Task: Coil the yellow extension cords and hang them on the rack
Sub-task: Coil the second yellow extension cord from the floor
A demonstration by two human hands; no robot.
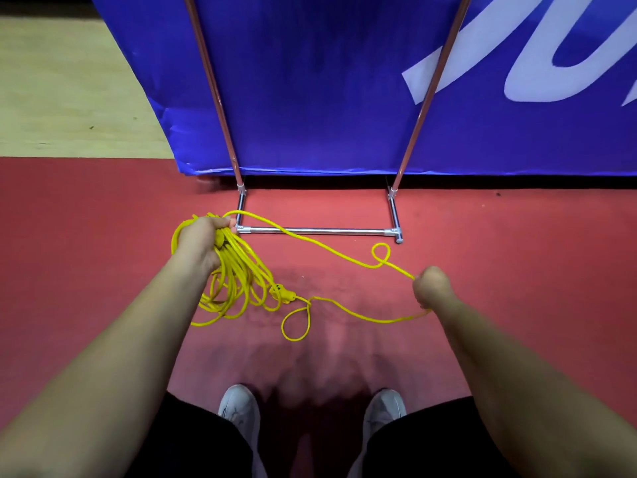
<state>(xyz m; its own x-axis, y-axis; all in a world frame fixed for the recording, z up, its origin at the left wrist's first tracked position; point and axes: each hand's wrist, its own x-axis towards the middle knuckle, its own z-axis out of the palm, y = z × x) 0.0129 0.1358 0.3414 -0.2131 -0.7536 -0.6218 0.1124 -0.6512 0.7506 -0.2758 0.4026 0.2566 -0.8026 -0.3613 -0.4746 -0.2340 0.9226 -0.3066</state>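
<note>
Left hand (203,241) fisted around a bundle of yellow extension cord (238,277) loops, held above the red floor (517,270); loops dangle beneath with a plug (284,294). Right hand (432,286) curled tight, pinching a single strand stretched across from the bundle. Slack strand curls between the hands. Rack (320,231) base bar just beyond the left hand, blue banner (310,98) behind. Grey shoes (241,408) at near edge.

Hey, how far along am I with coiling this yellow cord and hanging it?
Partway. Done: several loops of the yellow cord are gathered in your left hand. In hand: your right hand grips the loose stretch, which has kinked loops. Left: coil that slack, then hang the bundle; the visible part of the rack holds no cord.
</note>
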